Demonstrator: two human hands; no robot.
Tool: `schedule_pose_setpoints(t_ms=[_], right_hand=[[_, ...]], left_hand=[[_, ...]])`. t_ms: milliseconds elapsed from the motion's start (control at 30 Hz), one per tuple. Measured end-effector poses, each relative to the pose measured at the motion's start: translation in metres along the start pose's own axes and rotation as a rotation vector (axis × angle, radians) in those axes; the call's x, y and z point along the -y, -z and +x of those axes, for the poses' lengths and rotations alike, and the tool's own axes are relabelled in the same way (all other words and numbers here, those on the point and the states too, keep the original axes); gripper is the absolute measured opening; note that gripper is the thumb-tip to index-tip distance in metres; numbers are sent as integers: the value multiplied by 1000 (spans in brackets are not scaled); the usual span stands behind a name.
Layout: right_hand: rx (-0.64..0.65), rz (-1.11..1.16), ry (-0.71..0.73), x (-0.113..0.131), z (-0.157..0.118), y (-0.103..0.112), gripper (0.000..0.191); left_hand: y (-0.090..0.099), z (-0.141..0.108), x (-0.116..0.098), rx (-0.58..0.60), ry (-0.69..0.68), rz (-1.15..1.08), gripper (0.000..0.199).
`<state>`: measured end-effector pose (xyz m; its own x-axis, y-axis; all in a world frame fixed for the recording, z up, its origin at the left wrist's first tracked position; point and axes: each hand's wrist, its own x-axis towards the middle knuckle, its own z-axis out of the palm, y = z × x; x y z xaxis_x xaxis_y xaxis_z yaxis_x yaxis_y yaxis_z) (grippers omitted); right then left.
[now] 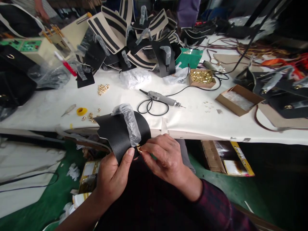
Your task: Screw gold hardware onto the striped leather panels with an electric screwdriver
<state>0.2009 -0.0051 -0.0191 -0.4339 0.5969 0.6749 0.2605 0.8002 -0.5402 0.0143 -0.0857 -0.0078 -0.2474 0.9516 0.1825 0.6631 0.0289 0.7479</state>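
My left hand (113, 175) grips the lower edge of a curved black leather bag panel (115, 131), its thumb pressed on the front. Across the panel runs a handle wrapped in clear plastic (131, 125). At the handle's lower end, my right hand (165, 157) pinches a small gold metal fitting (139, 147) between thumb and fingers, touching the panel's edge. Its exact shape is mostly hidden. Just beyond lie loose gold fittings (91, 117), a yellow tape roll (81, 111) and a grey electric screwdriver (162, 98) with a coiled black cord.
Striped and black bag panels (108, 29) are heaped at the back. A box of gold pieces (201, 77) and an open cardboard box (239, 99) stand to the right. More gold fittings (103, 89) lie at left. Below the white table (192, 122) is a carton (226, 157).
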Motion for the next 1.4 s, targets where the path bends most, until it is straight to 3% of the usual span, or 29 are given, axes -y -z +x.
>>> schedule_pose_setpoints(t_ms=[267, 633, 800, 900, 1100, 1167, 1300, 1400], right_hand=[[-3, -118, -30, 6, 1, -3, 8], [178, -103, 222, -22, 5, 6, 21], [121, -29, 118, -23, 3, 3, 16], [73, 0, 34, -19, 0, 1, 14], [59, 11, 21, -13, 1, 3, 14], [53, 24, 29, -12, 2, 5, 21], [67, 11, 72, -13, 5, 7, 58], [64, -20, 92, -14, 7, 9, 52]], left_hand=[[-3, -1, -2, 14, 23, -7, 30], [-5, 7, -3, 168, 331, -233, 47], [-9, 8, -1, 158, 448, -338, 51], [-9, 10, -5, 134, 432, -347, 52], [-8, 14, -8, 91, 435, -399, 53], [-8, 16, -7, 81, 460, -477, 53], [-3, 21, -10, 88, 475, -609, 55], [4, 24, -16, 127, 459, -664, 57]])
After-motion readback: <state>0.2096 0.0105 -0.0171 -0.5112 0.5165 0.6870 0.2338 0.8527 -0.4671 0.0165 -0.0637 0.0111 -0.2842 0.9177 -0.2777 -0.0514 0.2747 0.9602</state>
